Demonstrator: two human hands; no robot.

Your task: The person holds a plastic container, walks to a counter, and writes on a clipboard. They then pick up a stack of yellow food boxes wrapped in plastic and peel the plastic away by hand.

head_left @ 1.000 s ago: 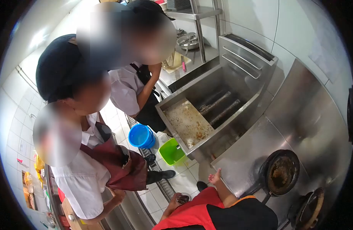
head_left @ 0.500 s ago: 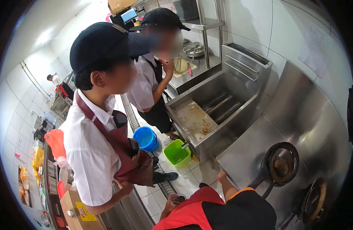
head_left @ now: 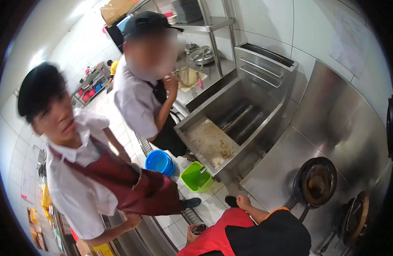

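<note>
White wall tiles (head_left: 267, 21) rise behind the steel counter (head_left: 286, 158). I see the left hand (head_left: 190, 236) holding a cup (head_left: 199, 229), the right hand (head_left: 243, 202) curled.

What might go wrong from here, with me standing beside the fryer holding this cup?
The cup in your left hand might spill if it tips. Your right arm could knock a pan handle, since it sits close by. Anything draining from the fryer through its spout could miss the green bucket.
</note>
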